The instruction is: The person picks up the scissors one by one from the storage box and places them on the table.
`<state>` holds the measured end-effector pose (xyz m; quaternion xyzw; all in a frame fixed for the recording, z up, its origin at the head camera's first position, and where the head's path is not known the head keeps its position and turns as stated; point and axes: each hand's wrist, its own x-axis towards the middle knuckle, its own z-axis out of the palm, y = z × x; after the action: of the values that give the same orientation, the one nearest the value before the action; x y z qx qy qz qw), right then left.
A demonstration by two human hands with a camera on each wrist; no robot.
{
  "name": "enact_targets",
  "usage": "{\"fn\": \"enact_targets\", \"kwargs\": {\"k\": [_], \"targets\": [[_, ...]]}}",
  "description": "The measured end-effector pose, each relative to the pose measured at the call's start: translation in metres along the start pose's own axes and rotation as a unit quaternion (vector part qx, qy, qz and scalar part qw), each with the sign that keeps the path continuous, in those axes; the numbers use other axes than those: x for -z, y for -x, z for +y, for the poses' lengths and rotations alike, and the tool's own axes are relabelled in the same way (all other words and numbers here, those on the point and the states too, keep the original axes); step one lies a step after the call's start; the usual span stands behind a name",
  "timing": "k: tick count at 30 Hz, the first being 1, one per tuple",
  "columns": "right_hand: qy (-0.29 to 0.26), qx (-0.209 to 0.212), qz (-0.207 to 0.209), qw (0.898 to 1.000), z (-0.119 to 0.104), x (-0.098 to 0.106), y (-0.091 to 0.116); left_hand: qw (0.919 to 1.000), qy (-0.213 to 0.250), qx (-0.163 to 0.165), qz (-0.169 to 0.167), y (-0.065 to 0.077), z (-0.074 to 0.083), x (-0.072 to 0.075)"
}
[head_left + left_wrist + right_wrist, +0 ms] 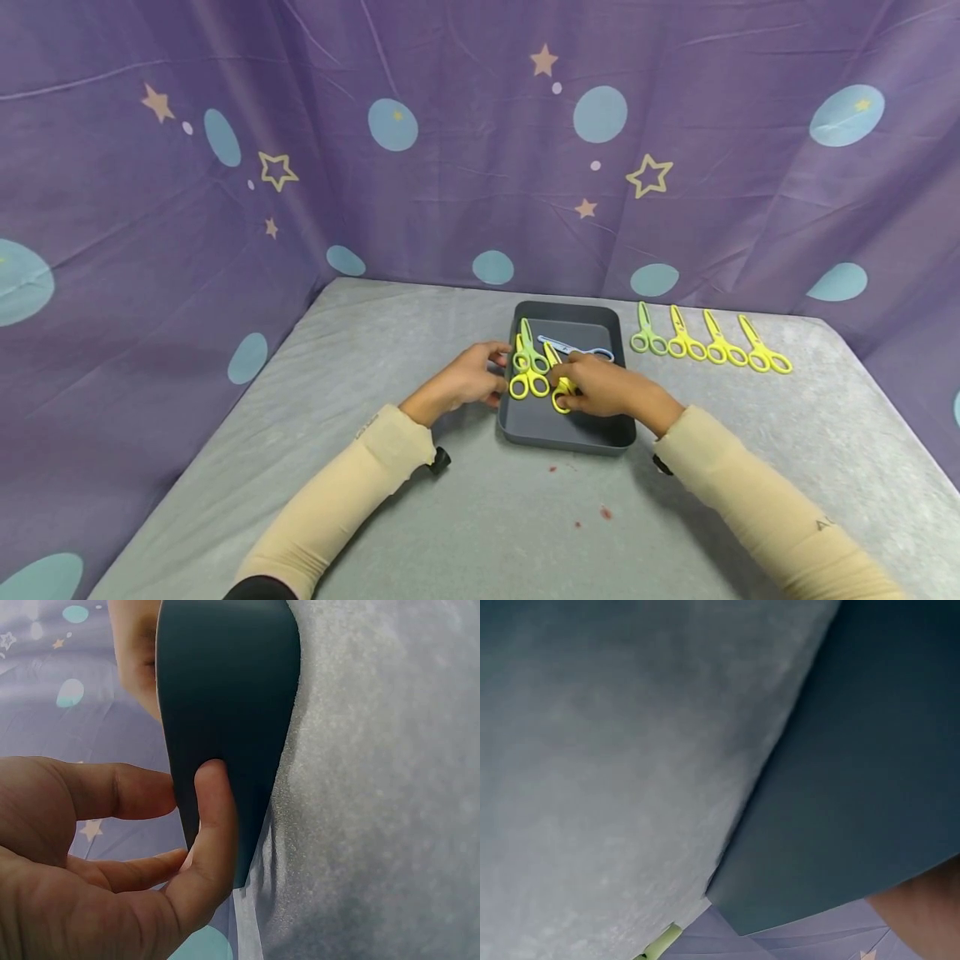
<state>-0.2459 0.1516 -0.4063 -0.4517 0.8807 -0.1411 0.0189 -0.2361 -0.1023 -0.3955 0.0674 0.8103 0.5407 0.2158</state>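
Note:
A dark grey tray [566,445] rests on the cloth. My left hand [472,377] is at its left side, fingertips touching the outer wall and rim; the left wrist view shows one finger laid along the tray wall [225,690]. Inside the tray, my right hand [600,386] pinches the handle of yellow scissors [552,353], partly covering them. Green scissors [527,335] overlap another yellow pair [529,376] along the tray's left side. Blue scissors [561,344] lie across its far part, one end close to my right hand. The right wrist view leaves the fingers out.
Right of the tray, green scissors [645,330] and three yellow pairs [720,340] lie in a row on the grey cloth [420,508]. A purple patterned curtain [465,208] hangs behind and at the left. Small reddish marks [606,513] show in front of the tray.

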Motion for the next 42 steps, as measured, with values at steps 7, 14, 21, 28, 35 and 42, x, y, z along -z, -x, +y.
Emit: {"fn": "enact_targets", "kwargs": {"k": [7, 14, 21, 28, 35, 42], "targets": [[-0.019, -0.023, -0.015, 0.999, -0.002, 0.001, -0.001, 1.0, -0.003, -0.004, -0.002, 0.0, 0.001, -0.001], [0.009, -0.035, -0.008, 0.999, -0.004, -0.003, -0.001, 1.0, 0.001, -0.005, -0.003, 0.0, 0.001, -0.001], [0.046, -0.085, 0.007, 0.995, -0.01, -0.004, 0.003, 1.0, 0.003, -0.008, -0.002, -0.001, -0.001, -0.002], [0.083, -0.088, 0.052, 0.991, -0.016, 0.005, 0.007, 0.9999, 0.004, -0.01, 0.0, 0.001, 0.0, -0.001], [0.139, -0.069, 0.09, 0.984, -0.017, 0.006, 0.01, 1.0, 0.001, -0.007, 0.002, 0.002, 0.001, -0.001], [0.177, -0.047, 0.138, 0.973, -0.016, 0.004, 0.015, 0.9999, -0.002, -0.01, -0.001, 0.002, 0.0, 0.001]]}}
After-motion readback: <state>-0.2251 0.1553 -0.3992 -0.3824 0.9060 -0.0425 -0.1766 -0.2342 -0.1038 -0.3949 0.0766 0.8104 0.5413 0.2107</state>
